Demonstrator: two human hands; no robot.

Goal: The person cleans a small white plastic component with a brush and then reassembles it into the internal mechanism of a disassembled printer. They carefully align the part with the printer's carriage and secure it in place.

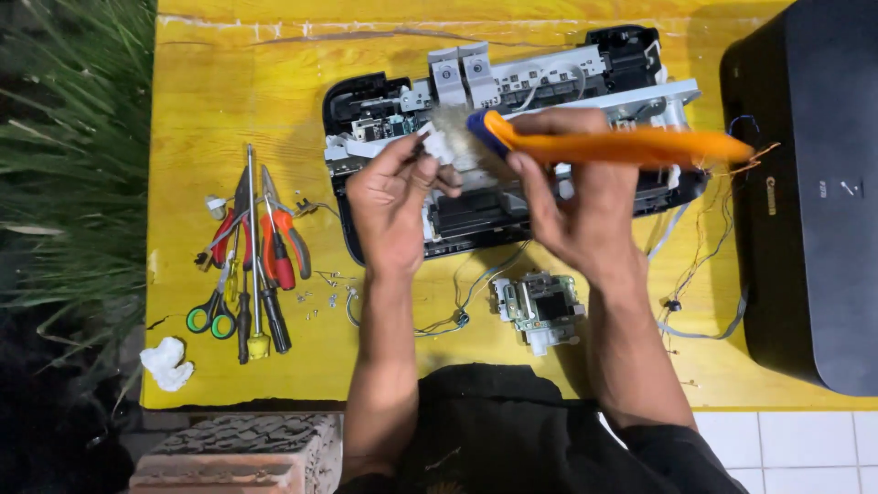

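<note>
On a yellow worktop (229,82) the person holds two things up over an opened printer (512,137), which lies toward the worktop's far edge with its cover off and its grey and white insides bare. The left hand (391,206) pinches a small white plastic part (437,146) between thumb and fingertips, and the right hand (572,206) is closed round the orange handle of a brush (604,146), whose pale bristles are blurred and seem to touch or nearly touch the white part. Both are lifted just above the middle of the printer. Near the front edge, between the forearms, sits a small mechanism with a green circuit board (537,309), with thin wires (466,302) trailing to it from the printer. Toward the left edge lie red-handled pliers (279,242), scissors with green rings (212,316) and several screwdrivers (251,274) side by side, a scatter of small screws (325,297) just right of them, and a crumpled white tissue (166,363) at the front left corner. A black printer cover (805,192) fills the right edge. The white part is held by a light pinch only, so a hard stroke of the brush could likely flick it loose, and it might drop into the open machine below. The long handle reaches over bare wires (732,169) at the right, and a wide sweep might snag them. The loose screws lie near the left forearm and could be knocked off the worktop.
</note>
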